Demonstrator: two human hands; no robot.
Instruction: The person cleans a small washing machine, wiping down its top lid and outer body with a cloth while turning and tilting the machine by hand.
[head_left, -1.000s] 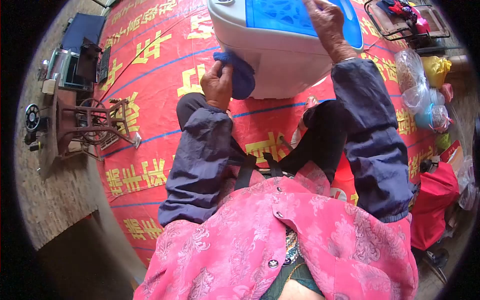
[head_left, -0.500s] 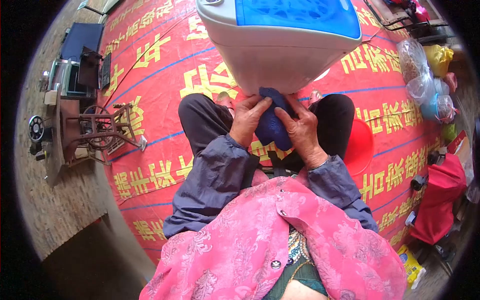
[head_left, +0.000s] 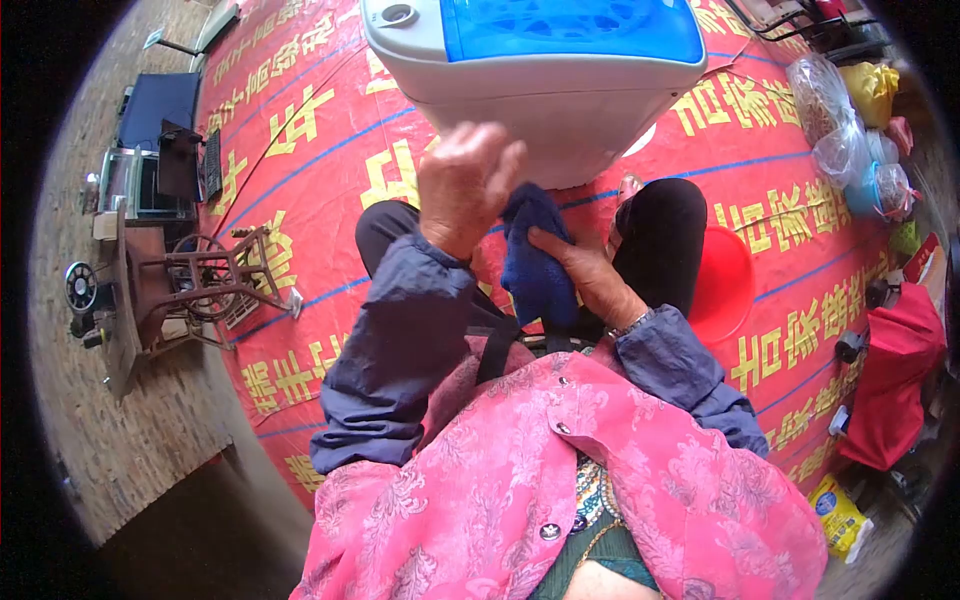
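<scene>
My right hand (head_left: 590, 275) grips a dark blue fuzzy cloth (head_left: 537, 260), thumb on top and the other fingers hidden beneath it. The cloth hangs between my knees, long and narrow. Raised beside its upper end, apart from it, is my left hand (head_left: 465, 185), slightly blurred and with curled fingers. Whether anything sits inside those fingers is hidden. Just beyond both hands stands a white washing machine (head_left: 560, 115) with a blue see-through lid (head_left: 575, 30).
A red basin (head_left: 728, 285) is beside my right knee, on a red sheet with yellow characters (head_left: 330, 195). An old sewing machine stand (head_left: 205, 270) is at the left. Plastic bags (head_left: 825, 110) and a red cloth-covered object (head_left: 895, 375) line the right side.
My left hand has let go of the blue cloth and moved up and to the left. My right hand still holds the cloth. The view has shifted slightly.
</scene>
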